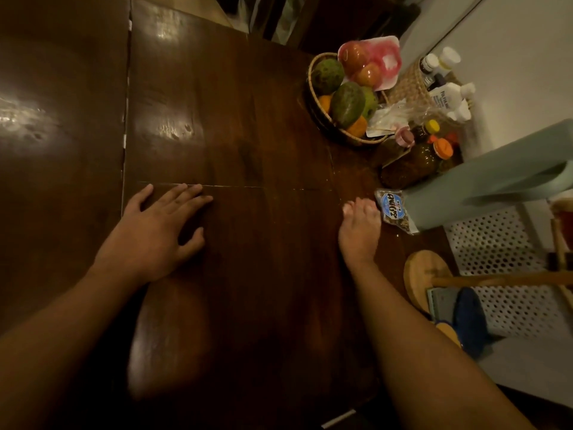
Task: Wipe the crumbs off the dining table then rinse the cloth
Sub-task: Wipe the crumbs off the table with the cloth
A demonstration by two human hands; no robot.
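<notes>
We have only one view, a wide-angle camera worn on the head, looking forward and steeply down from close above the dark wooden table (pixel 235 125); both forearms reach in from the bottom edge, and the fruit basket (pixel 316 97) sits toward the upper right.

The dining table (pixel 248 135) is dark brown wood with a glossy top that catches pale glare patches toward its far left. A thin light seam runs across the tabletop, and another runs lengthwise along its left part. Pale specks, perhaps crumbs, lie scattered on the right part of the table, around the seam there. No cloth can be made out anywhere on it.
</notes>
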